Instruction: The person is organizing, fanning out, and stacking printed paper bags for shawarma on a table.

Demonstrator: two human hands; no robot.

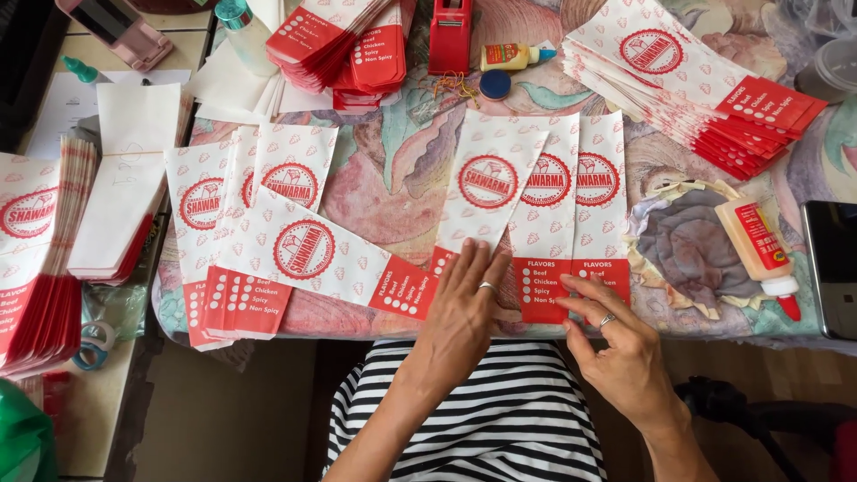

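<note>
Three white paper sleeves with red printed ends lie fanned side by side at the table's near edge. My left hand lies flat, fingers together, on the lower end of the leftmost one. My right hand touches the bottom red edge of the rightmost sleeve with its fingertips. Both hands wear a ring. One more sleeve lies slanted to the left over a fanned group of several sleeves.
Stacks of sleeves sit at the far right, top centre and left edge. A glue bottle lies on a rag. A red tape dispenser, small glue bottle and phone are nearby.
</note>
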